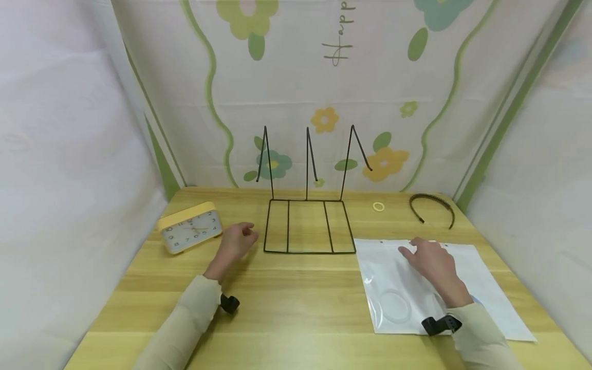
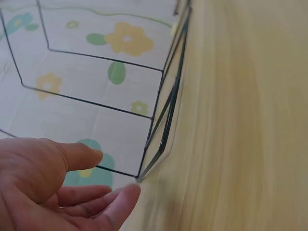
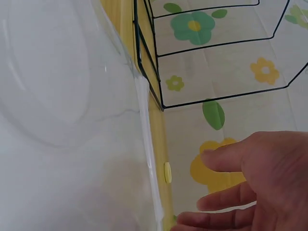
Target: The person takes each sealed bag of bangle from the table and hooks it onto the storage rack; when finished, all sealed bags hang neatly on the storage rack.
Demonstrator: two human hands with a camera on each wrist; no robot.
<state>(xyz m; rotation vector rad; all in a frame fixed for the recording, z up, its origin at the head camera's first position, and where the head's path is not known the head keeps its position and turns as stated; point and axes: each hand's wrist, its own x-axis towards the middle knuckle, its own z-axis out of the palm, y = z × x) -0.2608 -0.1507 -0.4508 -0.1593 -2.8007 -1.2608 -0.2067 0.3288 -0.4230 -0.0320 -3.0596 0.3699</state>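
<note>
A black wire rack (image 1: 288, 226) with three upright bent prongs stands at the back middle of the wooden table. My left hand (image 1: 236, 241) is between it and the yellow alarm clock (image 1: 191, 231), fingers loosely bent. The left wrist view shows nothing between that thumb and fingers, close to the wire rack (image 2: 151, 118). On the right, my right hand (image 1: 430, 264) is over a flat clear-and-white plastic bag (image 1: 381, 267), near its far edge. In the right wrist view its fingers are relaxed and hold nothing. A round outline shows on the plastic bag (image 3: 96, 130).
Behind the bag, a small pale yellow ring (image 1: 378, 210) and a dark headband (image 1: 432, 196) lie on the table (image 1: 296, 308). A flowered cloth (image 1: 287, 82) hangs behind the table, and pale cloth walls stand on both sides.
</note>
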